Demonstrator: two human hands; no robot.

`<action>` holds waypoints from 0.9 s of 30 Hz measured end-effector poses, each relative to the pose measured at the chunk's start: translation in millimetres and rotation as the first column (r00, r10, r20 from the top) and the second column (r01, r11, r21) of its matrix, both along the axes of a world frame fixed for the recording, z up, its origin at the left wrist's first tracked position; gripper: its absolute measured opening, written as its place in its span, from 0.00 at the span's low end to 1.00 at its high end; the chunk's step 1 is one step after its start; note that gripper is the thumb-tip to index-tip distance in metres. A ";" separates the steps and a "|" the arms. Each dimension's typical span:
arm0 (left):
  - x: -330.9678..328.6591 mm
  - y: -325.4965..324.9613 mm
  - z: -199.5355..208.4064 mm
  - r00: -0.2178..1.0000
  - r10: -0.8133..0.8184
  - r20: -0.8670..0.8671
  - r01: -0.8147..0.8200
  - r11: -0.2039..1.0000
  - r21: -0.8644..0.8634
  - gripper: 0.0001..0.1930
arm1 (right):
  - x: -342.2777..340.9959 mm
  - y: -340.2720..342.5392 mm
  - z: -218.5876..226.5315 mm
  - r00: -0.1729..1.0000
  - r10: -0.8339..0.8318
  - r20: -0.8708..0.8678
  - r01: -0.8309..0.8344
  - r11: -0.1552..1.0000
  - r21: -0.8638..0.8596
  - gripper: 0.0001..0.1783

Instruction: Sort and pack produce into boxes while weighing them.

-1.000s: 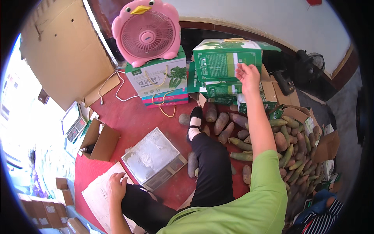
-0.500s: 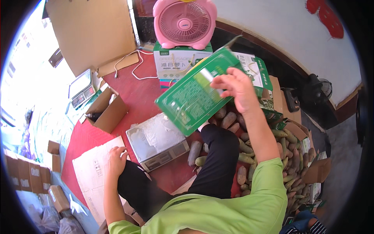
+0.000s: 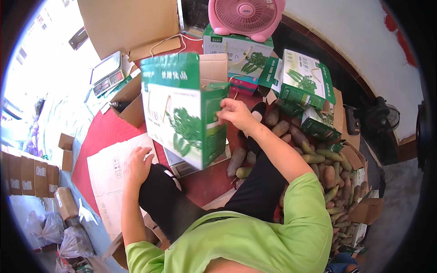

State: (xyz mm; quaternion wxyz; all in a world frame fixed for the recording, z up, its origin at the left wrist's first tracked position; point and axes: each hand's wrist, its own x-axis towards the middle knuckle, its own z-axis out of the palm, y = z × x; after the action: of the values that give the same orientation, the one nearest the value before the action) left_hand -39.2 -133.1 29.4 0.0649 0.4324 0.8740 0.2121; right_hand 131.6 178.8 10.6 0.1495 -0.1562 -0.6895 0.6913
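My right hand pinches the green side of a green-and-white cardboard carton. The carton is upright and tilted, its printed white front turned toward me and its brown flaps raised at the top. It hangs over a worn silver metal box, hiding most of it. My left hand lies by my left knee on a flat sheet of cardboard, its fingers apart and holding nothing. Right of my right leg is a large heap of green and reddish radishes, with a few loose ones near my foot.
A pink fan stands on a green-and-white carton at the back. Another printed carton leans behind the radishes. A scale and an open brown box sit at the left. A black fan is at the far right.
The carton has swung from a slanted, flattened-looking green panel to a boxy upright shape with its white front showing. My right hand has come lower and left with it. The left hand stays put.
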 end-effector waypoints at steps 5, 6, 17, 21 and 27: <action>1.1 3.0 2.8 1.000 0.020 -0.008 -0.020 1.000 -0.018 0.10 | 26.0 33.4 -54.0 0.865 -0.197 0.462 0.155 0.980 0.127 0.14; 0.6 3.6 1.6 1.000 0.000 -0.026 0.000 1.000 0.012 0.09 | 32.9 40.5 -63.4 0.848 -0.241 0.472 0.214 0.970 0.112 0.16; 23.1 25.5 11.8 0.898 -0.002 -0.439 0.122 0.962 0.246 0.25 | 49.9 67.8 -97.1 0.802 -0.235 0.549 0.294 0.956 -0.021 0.24; 23.5 56.3 24.8 0.866 -0.086 -0.492 0.153 0.984 0.096 0.24 | 49.0 65.0 -96.0 0.811 -0.240 0.534 0.273 0.962 0.016 0.22; 21.0 55.8 3.5 0.938 -0.160 -0.309 0.158 0.987 -0.031 0.06 | 44.9 58.9 -73.3 0.862 -0.178 0.475 0.209 0.978 -0.012 0.25</action>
State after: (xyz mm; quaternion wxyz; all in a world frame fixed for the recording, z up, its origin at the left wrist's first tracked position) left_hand -18.3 -77.2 33.0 -0.0552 0.5294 0.8361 0.1332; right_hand 176.5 237.7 -62.8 0.0411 -0.3924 -0.6638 0.6354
